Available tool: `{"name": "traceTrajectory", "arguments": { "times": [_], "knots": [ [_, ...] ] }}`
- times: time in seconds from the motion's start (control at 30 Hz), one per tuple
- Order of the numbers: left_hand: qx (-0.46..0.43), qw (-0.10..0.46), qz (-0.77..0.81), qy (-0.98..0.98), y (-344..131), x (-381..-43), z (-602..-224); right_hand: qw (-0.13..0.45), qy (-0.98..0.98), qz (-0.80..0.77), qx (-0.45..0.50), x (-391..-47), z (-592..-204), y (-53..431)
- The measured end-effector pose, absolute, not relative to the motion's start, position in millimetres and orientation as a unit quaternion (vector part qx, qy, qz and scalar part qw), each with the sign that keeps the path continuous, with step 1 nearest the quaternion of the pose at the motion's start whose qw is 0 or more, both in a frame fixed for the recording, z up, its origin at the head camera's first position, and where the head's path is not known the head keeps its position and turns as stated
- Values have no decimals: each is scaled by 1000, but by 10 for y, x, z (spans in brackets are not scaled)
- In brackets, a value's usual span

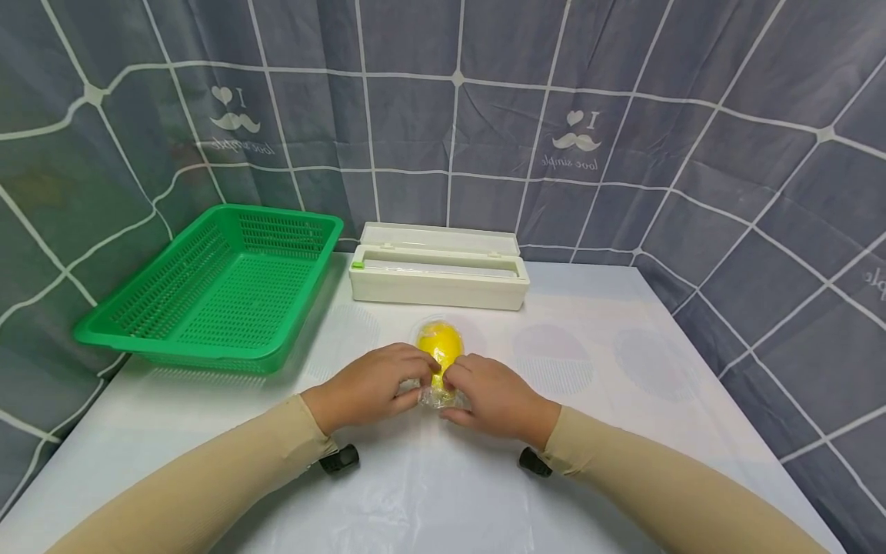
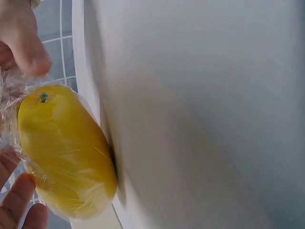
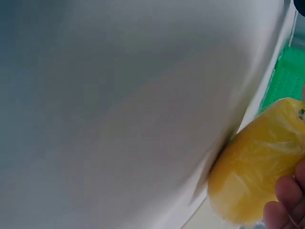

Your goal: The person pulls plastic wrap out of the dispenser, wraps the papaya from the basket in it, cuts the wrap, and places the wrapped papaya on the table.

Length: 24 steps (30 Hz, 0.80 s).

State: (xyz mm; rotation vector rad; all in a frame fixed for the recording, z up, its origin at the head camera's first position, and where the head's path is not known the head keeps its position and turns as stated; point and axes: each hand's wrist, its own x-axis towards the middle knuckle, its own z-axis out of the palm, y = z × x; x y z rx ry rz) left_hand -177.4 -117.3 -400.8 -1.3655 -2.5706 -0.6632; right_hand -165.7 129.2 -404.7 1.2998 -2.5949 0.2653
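A yellow oval fruit [image 1: 441, 341], mango-like with a small green stem mark, lies on the table in clear plastic wrap [image 1: 438, 398]. The wrap is bunched at the end nearest me. From the left, my left hand [image 1: 377, 385] holds the bunched film with bent fingers; its fingertips [image 2: 19, 198] touch the wrapped side in the left wrist view. My right hand [image 1: 494, 396] grips the film from the other side, fingers curled in and thumb lower down. Its fingers [image 3: 288, 195] lie against the wrapped fruit [image 3: 252, 162] in the right wrist view. The exact pinch points are hidden.
Behind the fruit stands a white cling film dispenser [image 1: 439, 288], lid raised, with a roll inside and a green slider. A green plastic basket [image 1: 291, 338] sits at the left. A grey checked curtain [image 1: 408, 123] hangs around the white table [image 1: 595, 477].
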Motion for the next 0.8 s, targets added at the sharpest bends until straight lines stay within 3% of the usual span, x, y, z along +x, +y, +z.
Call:
{"name": "traceTrajectory", "arguments": {
  "times": [0.13,0.57,0.8],
  "knots": [
    [-451,81,-245,-854,-1179,-1796,-4023,110,-889,103,432,-1655,-4030,1272],
    [-443,96,-256,-854,-1165,-1880,-4044,-16,-890,277,362,-1706,-3995,1283],
    [-422,111,-280,-855,-1159,-1898,-4050,25,-887,309,342,-1744,-3998,1270]
  ]
}}
